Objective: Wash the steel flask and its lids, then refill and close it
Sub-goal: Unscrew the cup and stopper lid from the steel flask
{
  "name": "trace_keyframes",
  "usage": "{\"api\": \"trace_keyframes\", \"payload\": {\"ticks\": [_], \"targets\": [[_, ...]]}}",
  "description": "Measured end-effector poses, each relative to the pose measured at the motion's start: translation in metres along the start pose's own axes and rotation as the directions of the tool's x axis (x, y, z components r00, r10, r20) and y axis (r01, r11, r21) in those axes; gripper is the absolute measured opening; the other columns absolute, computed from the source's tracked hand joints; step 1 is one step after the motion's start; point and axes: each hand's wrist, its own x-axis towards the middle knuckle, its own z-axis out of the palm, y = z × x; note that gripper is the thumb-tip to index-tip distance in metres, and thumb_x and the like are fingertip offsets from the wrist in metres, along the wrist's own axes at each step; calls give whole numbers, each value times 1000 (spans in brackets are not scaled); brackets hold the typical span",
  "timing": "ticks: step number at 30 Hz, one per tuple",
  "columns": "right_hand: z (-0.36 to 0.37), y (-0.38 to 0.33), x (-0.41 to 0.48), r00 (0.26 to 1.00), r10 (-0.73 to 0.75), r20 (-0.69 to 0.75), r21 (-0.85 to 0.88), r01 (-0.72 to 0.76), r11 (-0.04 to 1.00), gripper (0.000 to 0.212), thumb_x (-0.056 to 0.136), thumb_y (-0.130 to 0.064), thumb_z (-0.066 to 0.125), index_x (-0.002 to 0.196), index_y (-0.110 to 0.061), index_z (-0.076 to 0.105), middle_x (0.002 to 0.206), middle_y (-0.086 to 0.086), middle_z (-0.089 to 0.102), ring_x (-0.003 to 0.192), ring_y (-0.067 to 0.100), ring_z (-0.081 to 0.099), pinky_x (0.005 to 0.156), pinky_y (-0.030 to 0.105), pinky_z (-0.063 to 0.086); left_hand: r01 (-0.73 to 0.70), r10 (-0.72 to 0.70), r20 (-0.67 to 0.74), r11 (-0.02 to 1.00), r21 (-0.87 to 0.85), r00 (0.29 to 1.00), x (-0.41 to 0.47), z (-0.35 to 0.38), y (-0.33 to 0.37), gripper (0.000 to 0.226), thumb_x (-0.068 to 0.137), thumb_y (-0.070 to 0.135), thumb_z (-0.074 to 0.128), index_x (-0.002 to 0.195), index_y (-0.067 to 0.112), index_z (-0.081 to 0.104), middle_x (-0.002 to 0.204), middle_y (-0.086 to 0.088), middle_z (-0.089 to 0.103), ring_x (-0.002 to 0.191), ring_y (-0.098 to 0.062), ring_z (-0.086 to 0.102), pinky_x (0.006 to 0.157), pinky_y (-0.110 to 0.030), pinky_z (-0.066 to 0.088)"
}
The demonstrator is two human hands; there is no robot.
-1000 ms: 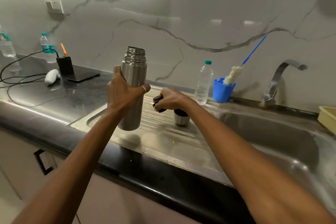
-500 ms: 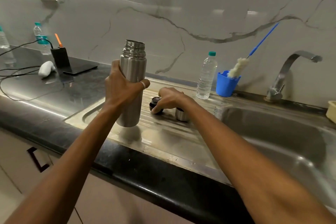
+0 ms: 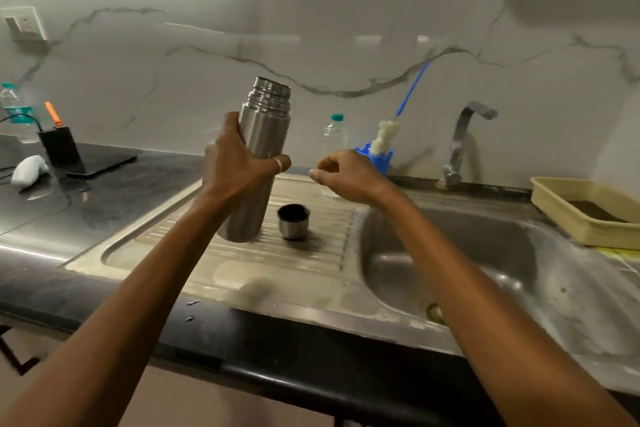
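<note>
Head: flask [image 3: 265, 149] gripped; btl [image 3: 16, 113] label blurred.

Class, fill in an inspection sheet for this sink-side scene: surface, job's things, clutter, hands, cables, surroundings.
Surface: stained steel drainboard beside the sink basin.
Job's things: steel flask uncapped, tilted over the drainboard; lid cup stands mouth up on it.
Clutter: beige tray, water bottle, brush in blue cup, black box.
Hands: left hand grips the flask; right hand blurred, fingers curled, nothing seen in it.
Cables: black cable runs to the black box.
Surroundings: tap, marbled wall, wall socket.
</note>
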Motion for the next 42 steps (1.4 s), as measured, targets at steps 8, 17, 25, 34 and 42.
{"api": "trace_keyframes", "payload": {"ticks": [8, 17, 25, 34, 42], "targets": [[-75, 115, -87, 978, 208, 9, -286, -197, 938, 25, 92, -32, 64, 98, -11, 76, 96, 7, 74, 89, 23, 67, 84, 40, 55, -152, 127, 194, 981, 118, 973, -11, 90, 65, 72, 67, 35, 87, 123, 16, 47, 99, -2, 58, 84, -26, 57, 70, -36, 43], [-107, 193, -113, 921, 364, -139, -283, -389, 877, 22, 93, -24, 59, 102, -15, 77, 101, 6, 75, 97, 24, 69, 83, 33, 52, -479, 253, 522, 801, 358, 814, -23, 177, 85, 88, 68, 39, 85, 140, 18, 39, 118, -15, 64, 96, -37, 62, 70, -36, 37], [-102, 215, -116, 857, 439, -269, -324, -510, 797, 16, 83, -17, 55, 76, -16, 70, 78, 3, 68, 75, 28, 66, 79, 40, 57, -624, 251, 632, 619, 478, 733, -28, 200, 70, 75, 69, 39, 80, 132, 23, 42, 110, -7, 63, 90, -32, 64, 65, -35, 37], [-104, 222, -113, 832, 462, -305, -248, -538, 805, 26, 80, -14, 54, 93, -13, 76, 89, 5, 75, 82, 27, 69, 83, 41, 59, -669, 269, 644, 528, 523, 716, -16, 197, 63, 68, 66, 37, 82, 119, 21, 43, 94, -5, 60, 79, -31, 61, 59, -35, 38], [-105, 219, -115, 828, 464, -315, -221, -540, 812, 22, 85, -17, 56, 93, -17, 77, 94, 2, 75, 86, 27, 68, 86, 39, 58, -702, 309, 646, 473, 533, 699, -8, 186, 69, 67, 68, 37, 83, 119, 19, 44, 94, -7, 60, 74, -26, 53, 60, -35, 37]]}}
